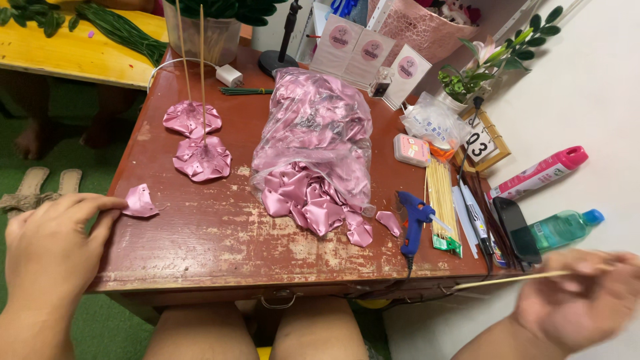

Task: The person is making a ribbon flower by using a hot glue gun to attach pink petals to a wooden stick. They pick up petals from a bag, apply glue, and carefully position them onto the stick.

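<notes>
At the fingertips of the left hand [50, 250], a small folded pink satin petal [141, 201] was pinched between thumb and forefinger, resting on the near left edge of the worn red counter [220, 240]. Beyond those fingers, two finished pink satin flowers [201, 158] lay on the counter with thin sticks standing up from them. Further to the right sat a clear bag of pink satin petals [313, 143], spilling loose pieces. The right hand [580, 300], blurred, was off the counter's right edge, its fingers closed around a thin wooden skewer [513, 279]. Just beyond that skewer's tip lay a blue glue gun [413, 223] beside a bundle of skewers [441, 197].
</notes>
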